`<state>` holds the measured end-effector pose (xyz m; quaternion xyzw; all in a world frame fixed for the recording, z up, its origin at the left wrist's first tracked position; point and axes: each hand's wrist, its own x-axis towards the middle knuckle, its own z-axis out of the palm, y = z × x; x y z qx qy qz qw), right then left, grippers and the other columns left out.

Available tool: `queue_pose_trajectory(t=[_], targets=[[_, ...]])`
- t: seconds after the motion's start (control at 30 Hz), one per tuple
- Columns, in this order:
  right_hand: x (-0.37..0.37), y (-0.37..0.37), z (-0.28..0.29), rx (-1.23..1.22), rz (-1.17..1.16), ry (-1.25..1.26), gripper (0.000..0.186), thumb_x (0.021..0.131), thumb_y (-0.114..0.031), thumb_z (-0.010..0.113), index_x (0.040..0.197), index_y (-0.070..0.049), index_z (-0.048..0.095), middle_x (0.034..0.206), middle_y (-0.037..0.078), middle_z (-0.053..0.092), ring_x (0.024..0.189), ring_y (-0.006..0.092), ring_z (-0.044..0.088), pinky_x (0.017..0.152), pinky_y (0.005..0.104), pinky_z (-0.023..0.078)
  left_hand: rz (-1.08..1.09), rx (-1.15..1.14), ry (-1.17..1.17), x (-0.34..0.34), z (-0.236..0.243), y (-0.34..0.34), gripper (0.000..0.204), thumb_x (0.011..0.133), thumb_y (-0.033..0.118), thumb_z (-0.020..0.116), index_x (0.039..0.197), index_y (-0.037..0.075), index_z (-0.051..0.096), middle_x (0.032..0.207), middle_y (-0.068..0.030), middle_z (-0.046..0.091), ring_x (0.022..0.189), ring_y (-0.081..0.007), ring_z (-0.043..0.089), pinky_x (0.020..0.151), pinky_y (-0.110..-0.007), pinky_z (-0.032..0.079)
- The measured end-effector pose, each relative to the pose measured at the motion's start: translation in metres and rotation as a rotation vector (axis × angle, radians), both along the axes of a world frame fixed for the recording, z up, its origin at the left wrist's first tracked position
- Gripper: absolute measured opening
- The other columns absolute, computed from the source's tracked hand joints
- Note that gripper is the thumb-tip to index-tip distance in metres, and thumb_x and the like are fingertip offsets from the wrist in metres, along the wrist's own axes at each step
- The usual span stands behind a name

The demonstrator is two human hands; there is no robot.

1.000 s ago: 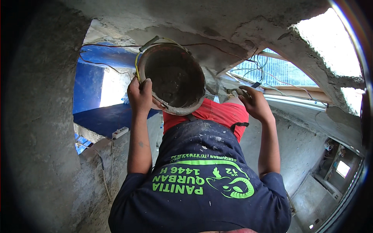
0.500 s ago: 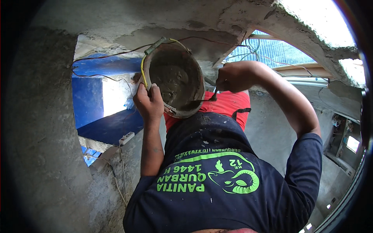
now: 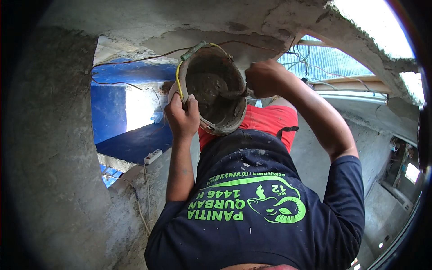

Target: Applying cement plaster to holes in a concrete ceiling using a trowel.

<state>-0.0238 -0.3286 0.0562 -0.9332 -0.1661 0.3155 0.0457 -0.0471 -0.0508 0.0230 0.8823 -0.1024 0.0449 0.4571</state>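
My left hand grips the near left side of a dirty bucket beside its yellow handle, which has a greenish grip on it. The bucket is tilted toward me, and grey wet mix lies inside. My right hand is closed on the handle of a dark, mix-coated trowel, whose blade reaches over the right rim into the bucket. The bucket is in front of my red shorts and dark shirt.
Rough concrete wall is at left, beside an opening with a blue ledge. A power strip hangs there. Loose wires run along broken concrete. A translucent ribbed panel shows at upper right.
My right hand has risen and moved left to the bucket's right side, bringing the trowel blade into the bucket. The bucket and my left hand sit a little further right in view.
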Motion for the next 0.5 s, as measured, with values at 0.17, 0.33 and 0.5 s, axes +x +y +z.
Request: queue_pose_trajectory(t=[0.17, 0.33, 0.5], targets=[[0.012, 0.038, -0.023, 0.144, 0.168, 0.115, 0.032, 0.076, -0.026, 0.076, 0.097, -0.002, 0.077, 0.097, 0.021, 0.076, 0.095, 0.0336, 0.075, 0.076, 0.0436, 0.061, -0.024, -0.017, -0.059, 0.0, -0.003, -0.011, 0.016, 0.091, 0.011, 0.063, 0.083, -0.002, 0.058, 0.068, -0.0195, 0.063, 0.061, -0.0371, 0.065, 0.058, -0.043, 0.049], [0.016, 0.009, -0.078, 0.699, -0.18, 0.763, 0.033, 0.091, -0.036, 0.066, 0.087, -0.004, 0.07, 0.073, 0.005, 0.065, 0.059, 0.0176, 0.062, 0.05, 0.0346, 0.052, -0.04, -0.022, -0.018, -0.002, -0.01, 0.0, 0.018, 0.093, 0.012, 0.063, 0.085, -0.002, 0.058, 0.068, -0.0185, 0.062, 0.061, -0.0362, 0.064, 0.058, -0.043, 0.048], [-0.042, -0.033, -0.113, 1.077, -0.594, 1.044, 0.03, 0.105, -0.033, 0.056, 0.099, -0.006, 0.066, 0.072, 0.004, 0.064, 0.048, 0.0115, 0.052, 0.043, 0.0269, 0.041, -0.045, -0.095, 0.084, 0.003, -0.005, 0.006, 0.019, 0.1, 0.015, 0.06, 0.091, -0.002, 0.059, 0.071, -0.0145, 0.063, 0.064, -0.0279, 0.063, 0.061, -0.04, 0.047]])
